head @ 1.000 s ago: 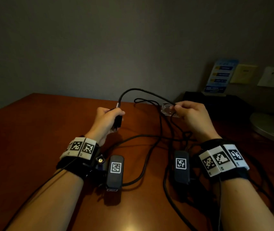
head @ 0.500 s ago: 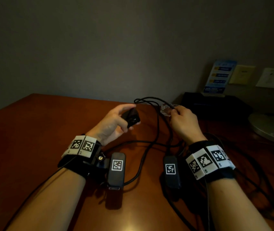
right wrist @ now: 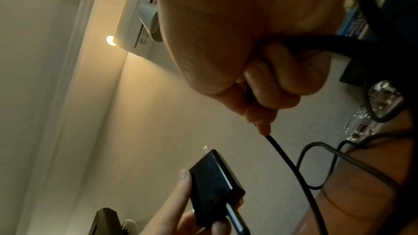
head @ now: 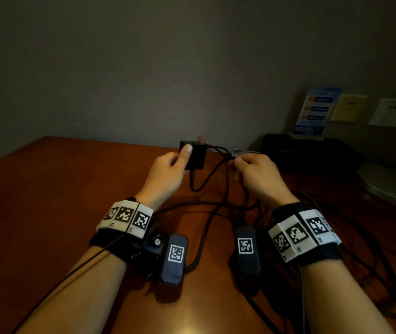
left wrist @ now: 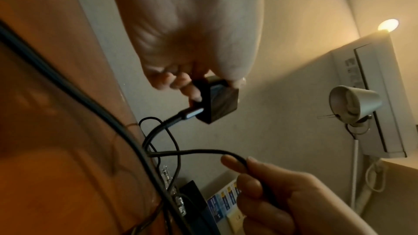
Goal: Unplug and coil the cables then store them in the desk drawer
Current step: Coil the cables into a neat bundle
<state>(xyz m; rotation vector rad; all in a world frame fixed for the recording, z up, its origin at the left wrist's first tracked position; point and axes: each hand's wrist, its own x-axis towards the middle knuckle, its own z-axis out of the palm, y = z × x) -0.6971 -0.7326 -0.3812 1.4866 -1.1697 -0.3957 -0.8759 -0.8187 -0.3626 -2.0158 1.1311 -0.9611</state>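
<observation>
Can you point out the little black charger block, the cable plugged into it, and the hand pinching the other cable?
black charger block (head: 195, 156), head view, on its dark side face.
cable (left wrist: 158, 128), left wrist view, on the bend below its plug.
right hand (head: 258, 175), head view, on the back of the hand.

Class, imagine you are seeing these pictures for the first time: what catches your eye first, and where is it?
The black charger block held up in the left hand above the middle of the wooden desk. Beside it, the right hand pinches a black cable. More cables lie tangled on the desk beneath.
</observation>
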